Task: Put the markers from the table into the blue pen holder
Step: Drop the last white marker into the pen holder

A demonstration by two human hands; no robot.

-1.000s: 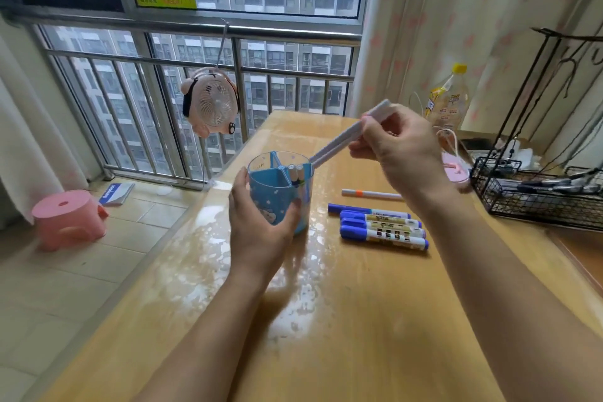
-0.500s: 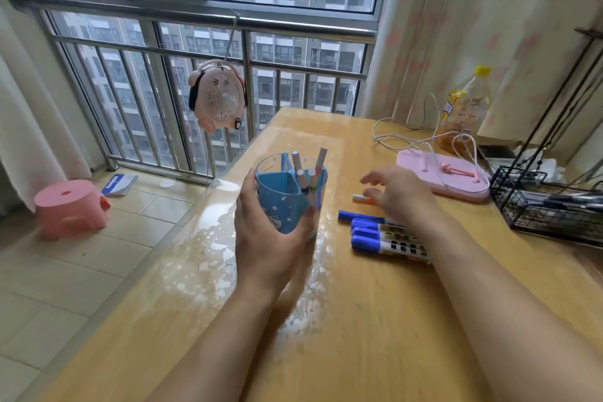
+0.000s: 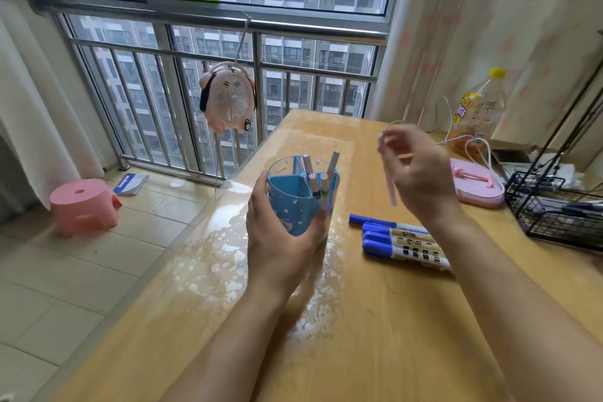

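The left hand (image 3: 277, 238) wraps its grip around the blue pen holder (image 3: 298, 202), which stands on the counter (image 3: 359, 320); several markers (image 3: 318, 173) already stand upright in its right compartment; the right hand (image 3: 421, 173) is raised above the counter, fingers pinched on a thin pale marker (image 3: 388, 173), blurred; four blue-capped markers (image 3: 401, 241) lie side by side on the counter, just right of the holder

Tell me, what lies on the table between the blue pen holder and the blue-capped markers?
Nothing: the head view shows bare table between pen holder and markers.
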